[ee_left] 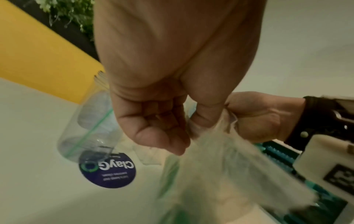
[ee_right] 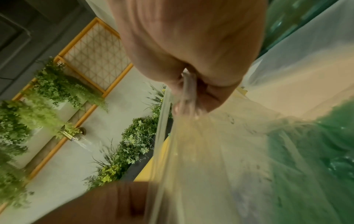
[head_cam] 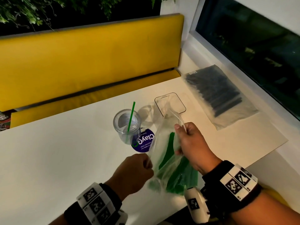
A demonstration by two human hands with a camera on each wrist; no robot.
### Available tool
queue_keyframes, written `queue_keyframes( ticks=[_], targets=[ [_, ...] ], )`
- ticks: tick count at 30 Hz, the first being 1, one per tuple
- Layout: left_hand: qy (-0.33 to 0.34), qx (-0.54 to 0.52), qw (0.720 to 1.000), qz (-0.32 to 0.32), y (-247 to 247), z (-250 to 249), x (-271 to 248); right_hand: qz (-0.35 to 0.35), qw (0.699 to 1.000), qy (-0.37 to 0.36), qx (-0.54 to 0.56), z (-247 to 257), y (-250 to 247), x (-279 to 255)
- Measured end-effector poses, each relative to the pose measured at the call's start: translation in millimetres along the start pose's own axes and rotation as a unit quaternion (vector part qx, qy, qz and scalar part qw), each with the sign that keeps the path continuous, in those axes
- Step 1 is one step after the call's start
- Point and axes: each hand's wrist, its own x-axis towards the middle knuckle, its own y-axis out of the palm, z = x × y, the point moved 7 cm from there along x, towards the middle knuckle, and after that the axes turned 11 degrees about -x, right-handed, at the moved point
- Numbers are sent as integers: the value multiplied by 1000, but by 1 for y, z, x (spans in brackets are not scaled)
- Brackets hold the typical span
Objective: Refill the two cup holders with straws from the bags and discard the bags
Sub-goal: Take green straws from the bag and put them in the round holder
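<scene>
A clear plastic bag of green straws [head_cam: 168,161] hangs above the table's near edge, held by both hands. My left hand [head_cam: 134,171] pinches its left edge, seen close in the left wrist view as the bag [ee_left: 220,159] under the thumb. My right hand [head_cam: 190,143] grips the bag's top edge [ee_right: 187,91]. A round clear cup holder [head_cam: 127,125] stands just behind, with one green straw [head_cam: 130,117] leaning in it. A square clear holder [head_cam: 170,103] stands to its right. A second bag of black straws [head_cam: 215,93] lies at the far right.
A round purple sticker [head_cam: 142,141] lies on the white table [head_cam: 56,159] beside the round cup. A yellow bench [head_cam: 89,54] runs behind the table, with plants above it. A dark window [head_cam: 251,38] lines the right side.
</scene>
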Motion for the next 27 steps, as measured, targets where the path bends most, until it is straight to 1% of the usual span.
queue_keyframes(
  ticks=[2, 5, 8, 11, 12, 13, 14, 15, 16, 17, 18, 19, 20, 21, 22, 24, 25, 26, 27],
  targets=[
    [1, 4, 1000, 8, -5, 11, -3, -33, 999, -16, -3, 0, -9, 4],
    [-4, 11, 1000, -24, -24, 25, -2, -64, 996, -36, -45, -1, -19, 7],
    [3, 10, 997, -74, -47, 29, 3, -59, 994, -47, -74, -4, -21, 7],
    [-10, 21, 997, -73, -58, 34, 6, -60, 994, -49, -80, -7, -23, 7],
    [-5, 38, 997, -72, -60, 29, 4, -53, 995, -45, -75, -7, -22, 7],
    [14, 66, 995, -77, -62, 19, 0, -34, 997, -37, -65, -7, -17, 7],
    [48, 95, 990, -97, -62, 5, -3, -7, 998, -24, -55, -7, -11, 6],
    [96, 101, 982, -125, -60, -14, -7, 21, 998, -8, -51, -8, -3, 5],
    [152, 91, 972, -155, -57, -38, -13, 48, 998, 4, -47, -8, 6, 3],
    [210, 72, 960, -172, -50, -59, -15, 69, 997, 7, -40, -6, 14, 0],
    [236, 65, 956, -164, -37, -70, -9, 82, 996, 2, -34, -4, 20, 0],
    [221, 58, 964, -132, -20, -68, 7, 89, 995, -4, -32, 0, 23, -1],
    [177, 33, 980, -85, -2, -57, 27, 98, 995, -9, -34, 4, 26, -3],
    [115, 4, 992, -41, 14, -38, 49, 108, 993, -13, -39, 5, 29, -3],
    [68, -28, 997, -17, 28, -15, 72, 126, 991, -20, -41, 7, 32, -5],
    [21, -99, 995, 25, 49, 10, 102, 177, 984, -34, -12, 12, 38, -9],
    [3, -89, 995, 38, 57, 24, 115, 179, 983, -23, 16, 6, 37, -5],
    [-30, -70, 996, 53, 66, 41, 123, 164, 986, 6, 29, -2, 33, 0],
    [-32, -38, 997, 55, 78, 61, 140, 136, 990, 39, 5, -20, 26, 11]
  ],
)
